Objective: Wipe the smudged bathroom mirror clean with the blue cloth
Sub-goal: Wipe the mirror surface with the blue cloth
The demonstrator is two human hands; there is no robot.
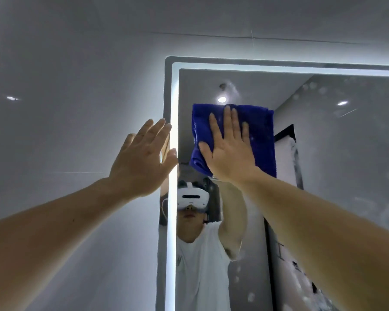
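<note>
The blue cloth (261, 140), a plush folded pad, is roughly square with no clear long axis. Its top edge runs 9 to 3 o'clock, flat against the mirror (346, 153) near the upper-left corner. The right hand (230, 151) presses it, fingers straight, slightly spread, pointing to 12 o'clock. The left hand (142, 160), at 9 o'clock of the cloth, rests open-palmed, holding nothing, on the lit edge strip (173, 221). Pale smudges (312, 86) dot the glass at 2 o'clock. A smooth grey wall (65, 108) surrounds the mirror.

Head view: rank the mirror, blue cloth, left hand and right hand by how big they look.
1. mirror
2. blue cloth, partly covered
3. left hand and right hand: these look alike, so they are not ranked against each other.
</note>
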